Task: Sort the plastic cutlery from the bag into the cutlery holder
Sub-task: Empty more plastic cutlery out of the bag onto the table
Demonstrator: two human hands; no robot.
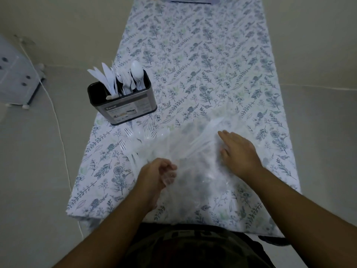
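A clear plastic bag (pixel 195 171) lies crumpled on the floral tablecloth (pixel 202 64) close to me. White plastic cutlery shows through it, and several forks (pixel 141 136) poke out at its left end. My left hand (pixel 156 176) has curled fingers that pinch the bag's near left edge. My right hand (pixel 239 151) lies flat with straight fingers on the bag's right side, over long white handles. The dark metal cutlery holder (pixel 123 103) stands at the table's left edge, with white knives, forks and spoons (pixel 137 72) upright in its compartments.
The table is narrow and runs away from me, its left edge just past the holder. A white drawer unit (pixel 13 80) and a white cable (pixel 58 122) are on the floor to the left. Some objects sit cut off at the table's far end.
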